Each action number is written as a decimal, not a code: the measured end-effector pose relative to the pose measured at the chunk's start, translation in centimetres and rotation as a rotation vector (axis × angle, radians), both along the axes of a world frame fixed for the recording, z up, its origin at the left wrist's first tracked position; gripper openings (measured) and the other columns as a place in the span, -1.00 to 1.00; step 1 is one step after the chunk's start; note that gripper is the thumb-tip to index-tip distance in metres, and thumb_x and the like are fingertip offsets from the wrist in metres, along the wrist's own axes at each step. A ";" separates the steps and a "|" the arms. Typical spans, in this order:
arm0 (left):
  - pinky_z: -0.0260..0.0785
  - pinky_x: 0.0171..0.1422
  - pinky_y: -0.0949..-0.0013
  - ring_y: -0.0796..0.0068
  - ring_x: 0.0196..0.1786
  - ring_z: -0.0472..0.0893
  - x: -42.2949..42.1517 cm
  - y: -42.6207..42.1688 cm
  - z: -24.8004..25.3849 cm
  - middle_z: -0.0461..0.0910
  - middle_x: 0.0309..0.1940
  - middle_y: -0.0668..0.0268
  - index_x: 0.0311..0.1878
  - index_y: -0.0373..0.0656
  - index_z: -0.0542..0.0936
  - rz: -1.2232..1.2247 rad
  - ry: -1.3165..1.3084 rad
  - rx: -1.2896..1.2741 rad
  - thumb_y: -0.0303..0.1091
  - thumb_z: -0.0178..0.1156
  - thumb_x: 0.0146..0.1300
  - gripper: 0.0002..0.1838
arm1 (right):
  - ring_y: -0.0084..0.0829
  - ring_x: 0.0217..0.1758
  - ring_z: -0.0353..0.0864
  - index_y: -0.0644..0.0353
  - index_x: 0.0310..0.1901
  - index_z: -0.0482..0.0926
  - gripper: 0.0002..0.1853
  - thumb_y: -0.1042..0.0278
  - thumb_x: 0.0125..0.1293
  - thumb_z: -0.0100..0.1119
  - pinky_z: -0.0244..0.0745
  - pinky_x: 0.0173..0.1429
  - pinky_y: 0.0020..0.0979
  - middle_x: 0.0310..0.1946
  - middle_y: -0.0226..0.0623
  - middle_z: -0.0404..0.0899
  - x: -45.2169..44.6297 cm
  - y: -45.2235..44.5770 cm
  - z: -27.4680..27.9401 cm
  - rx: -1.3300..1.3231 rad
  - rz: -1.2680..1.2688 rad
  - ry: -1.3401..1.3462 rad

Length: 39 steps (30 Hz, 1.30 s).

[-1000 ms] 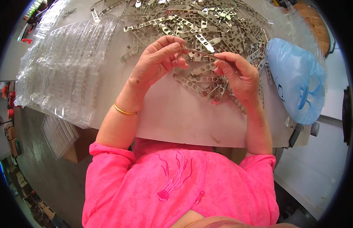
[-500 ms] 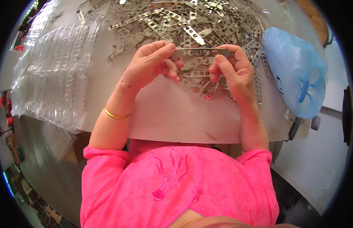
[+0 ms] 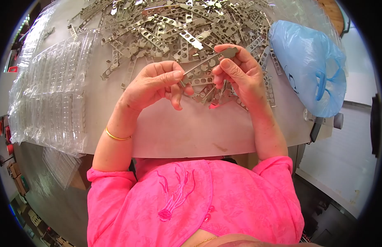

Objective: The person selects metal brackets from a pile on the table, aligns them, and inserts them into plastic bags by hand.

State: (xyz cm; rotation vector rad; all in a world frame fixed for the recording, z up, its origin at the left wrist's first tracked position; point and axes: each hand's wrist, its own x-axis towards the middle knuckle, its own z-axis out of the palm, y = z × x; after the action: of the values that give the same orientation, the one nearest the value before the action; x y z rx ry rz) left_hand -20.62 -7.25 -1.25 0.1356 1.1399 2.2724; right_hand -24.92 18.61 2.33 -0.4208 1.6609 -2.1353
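While L hand (image 3: 157, 82) holds metal strip (image 3: 210, 62) (w/ holes), R hand (image 3: 242, 75) does too.

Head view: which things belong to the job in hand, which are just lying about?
Job:
- metal strip held between left hand and right hand
- pile of similar strips
- clear plastic trays, probably

Lying about, apparently:
- blue plastic bag
- black object below the bag

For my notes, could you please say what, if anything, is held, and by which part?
A perforated metal strip, held by its two ends: left hand at one, right hand at the other.
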 end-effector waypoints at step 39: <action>0.51 -0.40 0.51 0.51 -0.54 0.69 0.7 0.4 1.4 0.75 -0.34 0.12 -0.24 -0.27 0.63 -0.400 0.025 -0.187 -0.25 0.30 0.42 -0.76 | -0.64 -0.41 0.67 0.27 0.16 0.53 -0.69 0.30 0.50 0.20 0.59 -0.30 -0.59 -0.35 -0.41 0.68 0.2 -0.1 -0.8 -0.005 0.274 -0.155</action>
State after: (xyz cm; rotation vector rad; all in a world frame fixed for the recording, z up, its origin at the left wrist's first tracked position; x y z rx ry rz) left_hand -19.87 -6.81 0.13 0.2909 1.2094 1.8106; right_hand -24.73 18.53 1.55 -0.4442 1.4234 -1.9198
